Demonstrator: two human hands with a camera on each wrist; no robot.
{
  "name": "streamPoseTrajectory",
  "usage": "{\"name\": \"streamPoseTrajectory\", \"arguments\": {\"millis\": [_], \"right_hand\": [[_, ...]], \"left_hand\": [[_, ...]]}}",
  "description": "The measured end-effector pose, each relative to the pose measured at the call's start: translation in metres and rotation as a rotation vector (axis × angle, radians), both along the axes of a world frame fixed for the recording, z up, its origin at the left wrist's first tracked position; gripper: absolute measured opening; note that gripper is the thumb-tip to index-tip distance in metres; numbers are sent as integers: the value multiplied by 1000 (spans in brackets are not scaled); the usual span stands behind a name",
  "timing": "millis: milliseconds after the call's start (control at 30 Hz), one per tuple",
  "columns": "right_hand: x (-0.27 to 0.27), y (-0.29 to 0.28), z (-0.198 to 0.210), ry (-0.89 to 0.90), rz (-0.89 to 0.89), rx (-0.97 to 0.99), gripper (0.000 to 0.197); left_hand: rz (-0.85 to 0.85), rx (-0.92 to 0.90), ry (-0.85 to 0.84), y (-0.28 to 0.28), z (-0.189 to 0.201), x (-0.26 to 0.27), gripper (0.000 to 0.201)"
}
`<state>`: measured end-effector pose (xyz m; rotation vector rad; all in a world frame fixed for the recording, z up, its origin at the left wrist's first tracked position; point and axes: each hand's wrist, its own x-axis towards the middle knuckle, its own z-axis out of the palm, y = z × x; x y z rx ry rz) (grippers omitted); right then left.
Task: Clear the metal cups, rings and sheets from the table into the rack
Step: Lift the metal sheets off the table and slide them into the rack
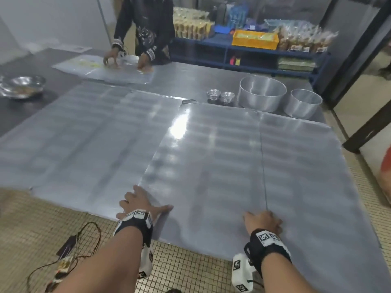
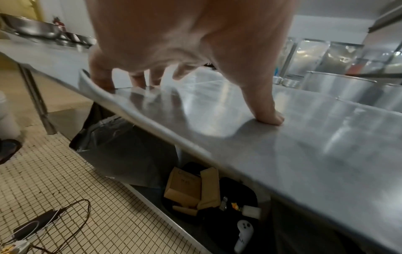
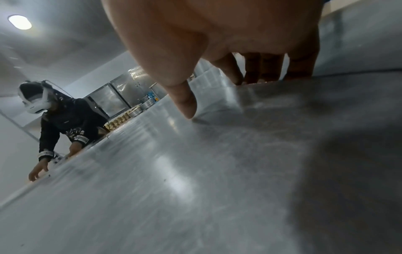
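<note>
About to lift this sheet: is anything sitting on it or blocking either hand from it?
Nothing visible. Left hand and right hand already rest on the near metal sheet. The cups and rings stand beyond its far edge. No rack is in view.

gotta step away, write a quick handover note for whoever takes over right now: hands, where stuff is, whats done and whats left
Left hand: spread flat on the near edge of the big metal sheet, thumb pressing its top.
Right hand: fingers on the same sheet's near edge, further right; its grip is unclear.
Several sheets lie overlapped across the table. Two stacks of small metal cups and two rings stand at the far right.
Another person works at a sheet on the far side.
Done: nothing that these views show; the rack is not in view.
Left: sheets, cups, rings.
</note>
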<state>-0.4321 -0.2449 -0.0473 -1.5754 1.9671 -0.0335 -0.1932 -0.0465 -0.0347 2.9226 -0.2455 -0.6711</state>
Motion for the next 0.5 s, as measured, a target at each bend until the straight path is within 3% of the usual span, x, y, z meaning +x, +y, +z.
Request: {"name": "streamPoseTrajectory", "arguments": {"millis": [200, 500], "right_hand": [[-2, -7, -3, -132, -166, 15, 74], [-8, 0, 6, -183, -221, 37, 76]], "left_hand": [[214, 61, 69, 2, 15, 12, 130], [277, 61, 104, 22, 19, 0, 135]]}}
